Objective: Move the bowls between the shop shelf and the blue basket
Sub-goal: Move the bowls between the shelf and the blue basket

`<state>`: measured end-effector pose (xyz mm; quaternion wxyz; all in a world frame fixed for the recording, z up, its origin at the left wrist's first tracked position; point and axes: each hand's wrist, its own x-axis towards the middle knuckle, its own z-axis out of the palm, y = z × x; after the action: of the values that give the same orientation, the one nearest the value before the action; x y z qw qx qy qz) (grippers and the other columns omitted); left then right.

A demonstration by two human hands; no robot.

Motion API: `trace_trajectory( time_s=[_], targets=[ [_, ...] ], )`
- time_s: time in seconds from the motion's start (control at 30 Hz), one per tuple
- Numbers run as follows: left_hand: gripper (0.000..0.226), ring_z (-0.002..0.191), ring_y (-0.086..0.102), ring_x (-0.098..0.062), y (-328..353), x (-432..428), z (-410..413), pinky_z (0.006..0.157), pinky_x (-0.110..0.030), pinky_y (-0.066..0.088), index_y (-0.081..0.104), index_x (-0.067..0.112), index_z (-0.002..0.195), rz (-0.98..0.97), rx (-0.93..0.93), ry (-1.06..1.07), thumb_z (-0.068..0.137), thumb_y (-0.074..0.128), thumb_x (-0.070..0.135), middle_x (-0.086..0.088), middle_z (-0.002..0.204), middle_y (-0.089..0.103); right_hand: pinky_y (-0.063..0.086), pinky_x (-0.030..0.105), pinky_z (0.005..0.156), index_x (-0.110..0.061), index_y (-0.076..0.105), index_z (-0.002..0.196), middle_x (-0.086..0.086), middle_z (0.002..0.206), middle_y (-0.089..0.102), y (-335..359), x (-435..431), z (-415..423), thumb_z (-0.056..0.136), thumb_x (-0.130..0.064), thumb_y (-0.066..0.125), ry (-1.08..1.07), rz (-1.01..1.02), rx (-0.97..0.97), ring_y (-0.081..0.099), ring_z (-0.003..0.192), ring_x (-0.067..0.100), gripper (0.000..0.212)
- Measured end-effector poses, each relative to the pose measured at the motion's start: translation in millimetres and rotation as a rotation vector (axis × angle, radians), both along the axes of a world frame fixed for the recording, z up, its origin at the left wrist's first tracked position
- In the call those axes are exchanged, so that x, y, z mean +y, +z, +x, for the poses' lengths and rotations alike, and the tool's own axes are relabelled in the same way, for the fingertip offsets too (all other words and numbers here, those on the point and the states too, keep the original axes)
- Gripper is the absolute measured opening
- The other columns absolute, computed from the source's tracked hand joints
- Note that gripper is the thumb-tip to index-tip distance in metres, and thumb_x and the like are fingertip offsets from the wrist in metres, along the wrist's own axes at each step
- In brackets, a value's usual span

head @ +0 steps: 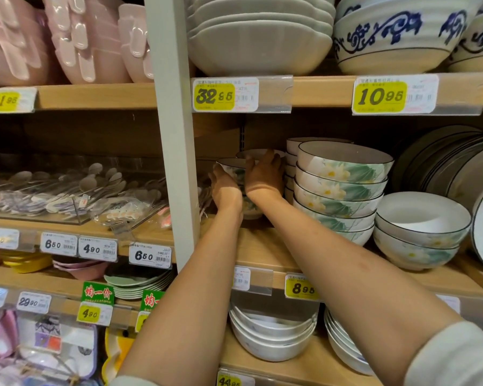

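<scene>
Both my arms reach deep into the middle wooden shelf point(257, 252). A short stack of small floral bowls point(234, 167) stands there, dark-rimmed with green and white flowers. My left hand point(225, 188) curls round the left side of this stack. My right hand point(264, 176) lies against its right side with fingers stretched up towards a second small bowl point(258, 154) behind. Just to the right stands a taller stack of larger floral bowls point(340, 188). The blue basket is out of view.
A white shelf post point(176, 135) rises just left of my left arm. White dark-rimmed bowls point(421, 227) and stacked plates point(441, 160) fill the shelf's right side. Large grey bowls point(260, 32) sit above, white bowls point(271, 335) below, packed spoons point(76, 188) to the left.
</scene>
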<state>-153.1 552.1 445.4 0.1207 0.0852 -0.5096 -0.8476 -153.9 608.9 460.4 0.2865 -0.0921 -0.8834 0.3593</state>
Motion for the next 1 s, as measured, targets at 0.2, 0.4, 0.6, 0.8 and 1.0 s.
trace_trajectory(
  time_s=[0.2,0.4,0.6,0.8,1.0],
  targets=[
    [0.055,0.128,0.045,-0.018,-17,7,57,0.11,-0.038,0.036,0.04,0.022,0.145,0.113,0.131,-0.079,0.099,0.03,0.051,-0.002,0.143,0.048,0.033,0.033,0.103,-0.011,0.048,0.134,0.013,0.139,0.048,10,-3,51,0.103,-0.039,0.033,0.167,-0.078,0.212,0.041,0.13,0.028,0.045],
    [0.055,0.142,0.028,-0.008,-43,-9,124,0.118,-0.034,0.018,0.036,0.02,0.148,0.108,0.332,-0.316,0.102,0.022,0.047,0.003,0.154,0.036,0.044,0.023,0.086,-0.033,0.06,0.096,-0.017,0.097,0.063,10,-2,138,0.096,-0.05,0.031,0.385,-0.365,0.419,0.055,0.095,-0.011,0.033],
    [0.062,0.129,0.052,-0.018,-81,-76,186,0.107,-0.043,0.037,0.053,0.01,0.133,0.048,0.416,-0.567,0.093,0.027,0.05,-0.005,0.133,0.061,0.05,0.036,0.096,-0.027,0.069,0.096,-0.002,0.108,0.071,-20,9,211,0.092,-0.048,0.035,0.392,-0.593,0.42,0.064,0.107,0.009,0.04],
    [0.053,0.118,0.061,-0.028,-121,-161,247,0.099,-0.041,0.048,0.058,0.006,0.122,-0.056,0.321,-0.323,0.097,0.029,0.043,-0.013,0.122,0.067,0.054,0.03,0.086,-0.022,0.072,0.088,0.004,0.102,0.074,-91,10,265,0.092,-0.04,0.04,0.43,-0.807,0.319,0.068,0.103,0.017,0.037],
    [0.048,0.092,0.071,-0.023,-185,-253,320,0.09,-0.04,0.049,0.062,0.002,0.111,-0.067,-0.061,-0.039,0.1,0.028,0.034,-0.016,0.109,0.072,0.058,0.027,0.08,-0.026,0.074,0.082,0.002,0.099,0.074,-189,-32,295,0.098,-0.02,0.04,0.404,-0.897,-0.03,0.07,0.097,0.013,0.038]
  ],
)
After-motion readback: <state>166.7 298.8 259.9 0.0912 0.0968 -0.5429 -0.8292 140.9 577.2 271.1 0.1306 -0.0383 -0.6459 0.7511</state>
